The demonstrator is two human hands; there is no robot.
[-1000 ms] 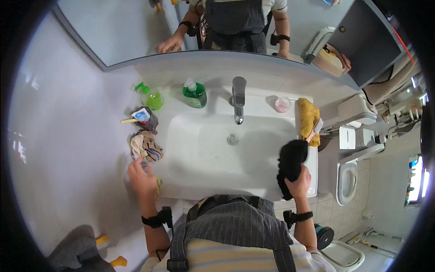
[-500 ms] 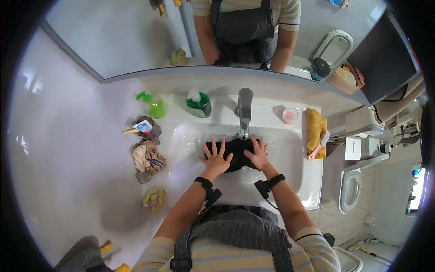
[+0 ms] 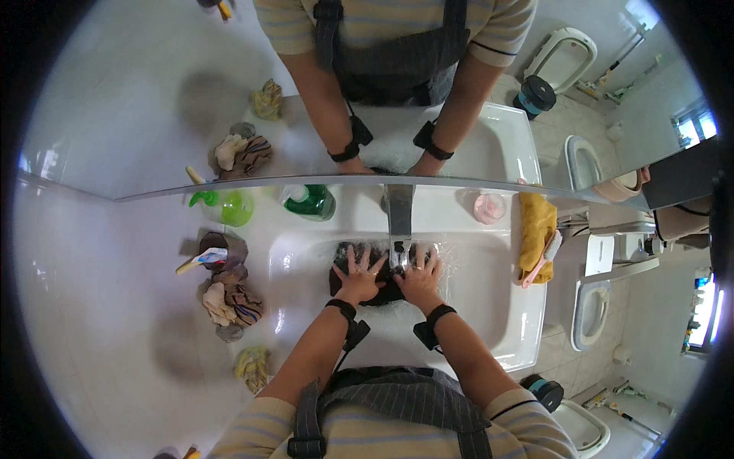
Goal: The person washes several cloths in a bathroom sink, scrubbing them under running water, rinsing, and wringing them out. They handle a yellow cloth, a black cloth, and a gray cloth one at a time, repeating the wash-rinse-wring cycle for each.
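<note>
A black cloth [image 3: 389, 292] lies wet in the white sink [image 3: 485, 306], below the chrome tap [image 3: 400, 218]. My left hand [image 3: 359, 278] presses flat on the cloth's left part with its fingers spread. On the cloth's right part rests my right hand [image 3: 420, 283], its fingers also stretched out and apart, right by the tap's mouth. Clear water splashes over the fingers and the cloth's far edge. Neither hand grips the cloth. Each wrist wears a black strap with a small box.
Behind the basin stand a dark green bottle [image 3: 313, 203], a light green pump bottle [image 3: 236, 207] and a pink jar [image 3: 489, 206]. Left lie crumpled clothes [image 3: 243, 304] and a yellowish cloth [image 3: 251, 369]. A mustard cloth [image 3: 537, 226] with a pink-handled brush [image 3: 546, 262] lies right. A mirror edge [image 3: 459, 180] runs behind.
The view has shifted, so more of the mirror shows. My hands, still spread, sit closer under the tap on the cloth. More water now splashes around the fingers.
</note>
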